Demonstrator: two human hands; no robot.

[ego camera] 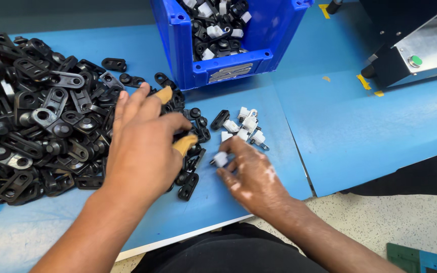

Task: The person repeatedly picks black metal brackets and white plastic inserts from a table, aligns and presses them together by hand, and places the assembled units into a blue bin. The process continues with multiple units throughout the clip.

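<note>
Pinching a small white plastic clip (220,159) in my right hand (249,174); my left hand (142,146), fingers spread and holding nothing, reaches the black bracket pile (36,121) for a mating piece

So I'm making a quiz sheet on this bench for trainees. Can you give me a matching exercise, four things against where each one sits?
Things:
1. black plastic parts
2. blue bin
3. small white clips
4. green button

Places:
A. on the metal machine, far right
B. loose cluster just beyond the right hand
C. big heap on the table's left, under the left hand
D. top centre, holding mixed parts

Pairs: 1-C, 2-D, 3-B, 4-A
</note>
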